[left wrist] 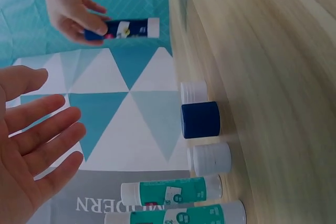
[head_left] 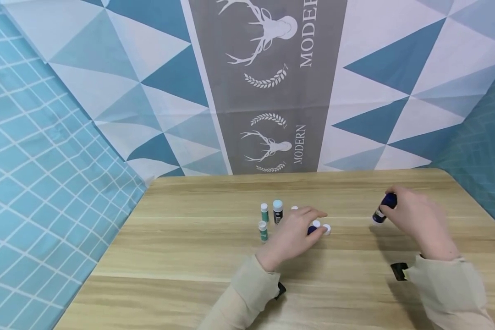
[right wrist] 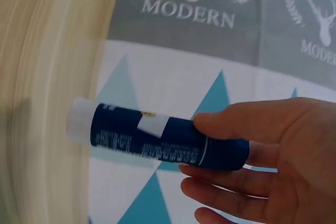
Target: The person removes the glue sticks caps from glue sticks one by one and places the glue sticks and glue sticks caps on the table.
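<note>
My right hand (head_left: 418, 220) holds a dark blue glue stick (right wrist: 147, 132) at its upper end, thumb on one side and fingers on the other. The stick tilts over the right part of the table, white end down. My left hand (head_left: 292, 233) hovers with spread fingers over small caps and holds nothing. In the left wrist view, a dark blue cap (left wrist: 200, 119) stands between a white cap (left wrist: 194, 92) and another white piece (left wrist: 211, 158). Left of that hand stand two green glue sticks (head_left: 264, 213) and a dark one with a pale blue top (head_left: 277, 213).
The wooden table (head_left: 169, 256) ends at a patterned cloth backdrop (head_left: 272, 105). Blue checked cloth (head_left: 45, 160) hangs along the left edge, and teal cloth (head_left: 478, 151) along the right. Another white top (head_left: 294, 207) shows just behind my left hand.
</note>
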Tool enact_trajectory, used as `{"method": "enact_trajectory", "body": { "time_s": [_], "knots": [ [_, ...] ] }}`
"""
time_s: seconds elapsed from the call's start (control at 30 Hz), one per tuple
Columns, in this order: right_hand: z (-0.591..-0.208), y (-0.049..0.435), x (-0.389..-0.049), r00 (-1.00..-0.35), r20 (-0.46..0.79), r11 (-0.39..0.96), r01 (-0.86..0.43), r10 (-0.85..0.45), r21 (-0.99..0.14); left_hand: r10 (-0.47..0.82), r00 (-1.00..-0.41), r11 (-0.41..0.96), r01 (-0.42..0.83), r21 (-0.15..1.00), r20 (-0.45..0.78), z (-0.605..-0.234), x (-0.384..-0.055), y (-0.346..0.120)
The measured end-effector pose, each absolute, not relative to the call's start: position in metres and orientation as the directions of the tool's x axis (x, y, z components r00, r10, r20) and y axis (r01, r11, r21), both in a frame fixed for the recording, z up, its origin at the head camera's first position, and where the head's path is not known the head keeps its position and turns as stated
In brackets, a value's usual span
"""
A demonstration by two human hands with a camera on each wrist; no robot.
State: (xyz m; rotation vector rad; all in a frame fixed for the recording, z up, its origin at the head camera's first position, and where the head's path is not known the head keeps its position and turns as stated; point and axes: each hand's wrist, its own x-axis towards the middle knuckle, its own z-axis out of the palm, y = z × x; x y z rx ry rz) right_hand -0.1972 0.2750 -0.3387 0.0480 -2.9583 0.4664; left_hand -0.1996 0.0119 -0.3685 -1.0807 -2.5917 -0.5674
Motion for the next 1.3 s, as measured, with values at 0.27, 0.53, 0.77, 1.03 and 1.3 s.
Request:
{"method": "enact_trajectory", "body": {
  "time_s": [0.27, 0.53, 0.77, 1.03, 1.3],
  "knots": [
    [-0.334, 0.245, -0.185, -0.978, 0.19, 0.933, -0.15, -0.09, -0.327, 0.585, -0.717, 0.657, 0.693, 0.298, 0.378, -0.377, -0.193, 0.016],
    [-0.323, 0.207, -0.164, -0.925, 0.342, 0.897, -0.284, -0.163, -0.34, 0.545, -0.72, 0.644, 0.688, 0.335, 0.429, -0.378, -0.184, 0.016],
    [-0.316, 0.183, -0.151, -0.876, 0.457, 0.853, -0.351, -0.153, -0.386, 0.508, -0.68, 0.606, 0.718, 0.341, 0.528, -0.374, -0.185, 0.01],
    [-0.313, 0.168, -0.15, -0.869, 0.472, 0.793, -0.391, -0.15, -0.467, 0.497, -0.586, 0.506, 0.795, 0.335, 0.64, -0.367, -0.19, -0.003],
    [-0.309, 0.166, -0.154, -0.843, 0.497, 0.735, -0.469, -0.208, -0.489, 0.526, -0.531, 0.442, 0.838, 0.319, 0.665, -0.353, -0.194, -0.012]
  ]
}}
